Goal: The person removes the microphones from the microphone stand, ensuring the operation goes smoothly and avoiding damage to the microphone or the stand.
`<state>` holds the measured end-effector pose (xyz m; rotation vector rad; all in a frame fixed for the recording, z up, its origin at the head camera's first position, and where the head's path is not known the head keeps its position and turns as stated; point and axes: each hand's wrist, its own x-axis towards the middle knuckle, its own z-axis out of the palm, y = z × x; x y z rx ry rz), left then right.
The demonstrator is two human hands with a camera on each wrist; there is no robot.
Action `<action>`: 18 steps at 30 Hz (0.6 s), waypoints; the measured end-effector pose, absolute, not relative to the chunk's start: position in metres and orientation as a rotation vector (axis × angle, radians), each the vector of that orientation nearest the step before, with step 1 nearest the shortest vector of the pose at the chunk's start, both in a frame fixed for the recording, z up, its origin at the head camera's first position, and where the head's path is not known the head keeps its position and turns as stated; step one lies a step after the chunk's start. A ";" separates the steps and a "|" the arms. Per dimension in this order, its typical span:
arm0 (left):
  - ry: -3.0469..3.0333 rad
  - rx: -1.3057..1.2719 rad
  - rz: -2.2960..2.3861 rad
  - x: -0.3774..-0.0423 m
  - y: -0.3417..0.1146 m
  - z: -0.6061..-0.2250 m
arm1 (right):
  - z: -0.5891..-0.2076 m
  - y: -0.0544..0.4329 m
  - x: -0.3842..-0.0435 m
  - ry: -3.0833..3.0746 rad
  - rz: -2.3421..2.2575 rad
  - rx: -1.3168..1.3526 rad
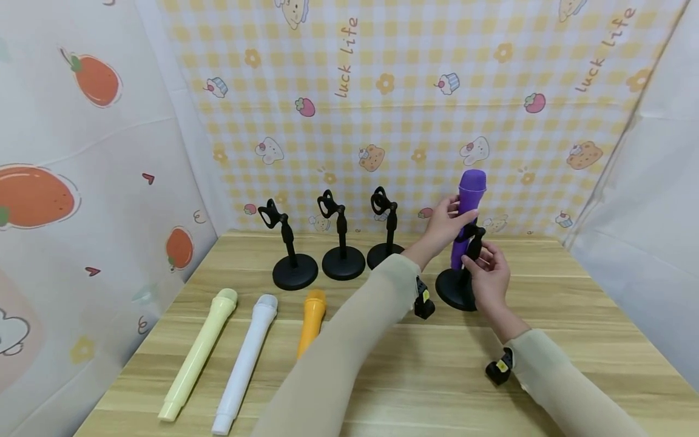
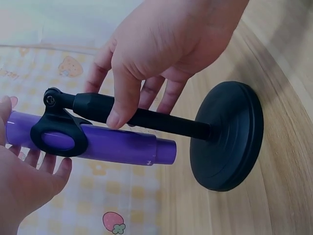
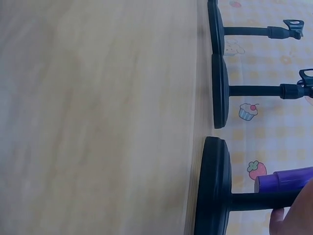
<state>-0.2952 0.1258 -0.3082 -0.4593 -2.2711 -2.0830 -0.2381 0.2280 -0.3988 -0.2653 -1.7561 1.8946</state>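
Note:
A purple microphone [image 1: 472,191] stands nearly upright in the clip of a black microphone stand [image 1: 455,290] at the right. My left hand [image 1: 445,226] holds the microphone's upper part, thumb on one side and fingers on the other. Lower down, my right hand [image 1: 490,276] grips the stand's pole, as the left wrist view also shows. There, the clip ring [image 2: 58,136] goes around the purple body, and the microphone's lower end [image 2: 165,152] hangs beside the pole. In the right wrist view only part of my right hand [image 3: 296,215] shows.
Three more black stands, left [image 1: 295,271], middle [image 1: 343,263] and right [image 1: 380,255], stand with bare clips along the back. A pale yellow microphone [image 1: 199,352], a white microphone [image 1: 247,358] and an orange microphone [image 1: 312,318] lie at the left front; my left sleeve partly covers the orange one.

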 end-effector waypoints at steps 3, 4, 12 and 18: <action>-2.272 -0.435 -2.065 -0.296 0.128 -0.306 | -0.398 0.228 -0.238 -1.748 1.893 -0.265; -2.273 -0.423 -2.059 -0.296 0.129 -0.306 | -0.398 0.227 -0.238 -1.754 1.883 -0.270; -2.253 -0.345 -2.052 -0.300 0.134 -0.307 | -0.398 0.227 -0.240 -1.758 1.867 -0.286; -2.256 -0.340 -2.040 -0.302 0.136 -0.307 | -0.395 0.227 -0.240 -1.742 1.896 -0.321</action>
